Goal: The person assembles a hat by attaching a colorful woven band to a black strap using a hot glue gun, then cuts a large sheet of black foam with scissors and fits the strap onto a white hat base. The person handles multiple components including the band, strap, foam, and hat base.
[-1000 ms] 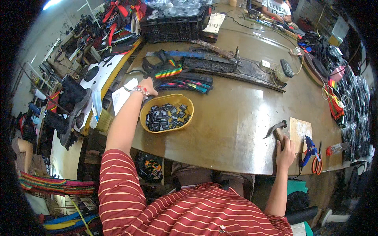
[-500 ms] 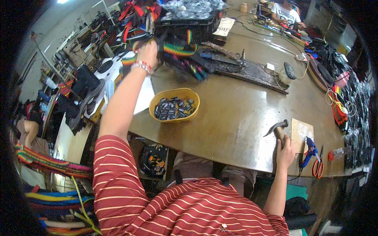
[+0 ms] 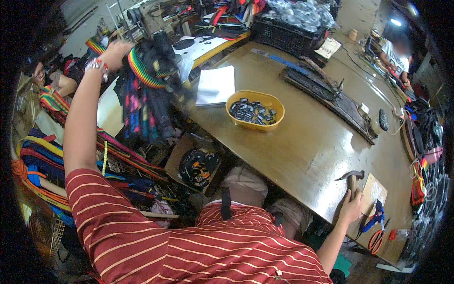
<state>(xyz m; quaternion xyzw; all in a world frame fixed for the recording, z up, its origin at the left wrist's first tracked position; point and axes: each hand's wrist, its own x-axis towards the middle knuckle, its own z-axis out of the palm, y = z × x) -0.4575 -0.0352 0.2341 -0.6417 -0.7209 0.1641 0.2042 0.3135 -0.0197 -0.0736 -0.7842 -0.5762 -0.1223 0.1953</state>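
Observation:
At the upper left, past the table's edge, my left hand (image 3: 115, 56) is raised and closed on a bundle of straps. A strap striped in red, yellow and green (image 3: 142, 72) loops beside the fingers, and darker multicoloured straps (image 3: 142, 111) dangle below, smeared by motion. Far to the right, my right hand (image 3: 351, 207) rests at the table's near edge, wrapped round the wooden handle of a hammer (image 3: 352, 181). The hammer's dark metal head points away from me. Between the hands stands a yellow bowl (image 3: 279, 120) holding many small black pieces (image 3: 250, 111).
A stack of white paper (image 3: 215, 85) lies left of the bowl. Beside the hammer are a board (image 3: 376, 191), a blue glue gun (image 3: 377, 217) and orange-handled scissors (image 3: 375, 242). A black crate (image 3: 288, 41) stands at the back. Another person (image 3: 396, 57) sits at the far right.
My left hand has carried the straps from above the table leftward, past its edge. The view has turned left. The right hand still holds the hammer at the same place on the table.

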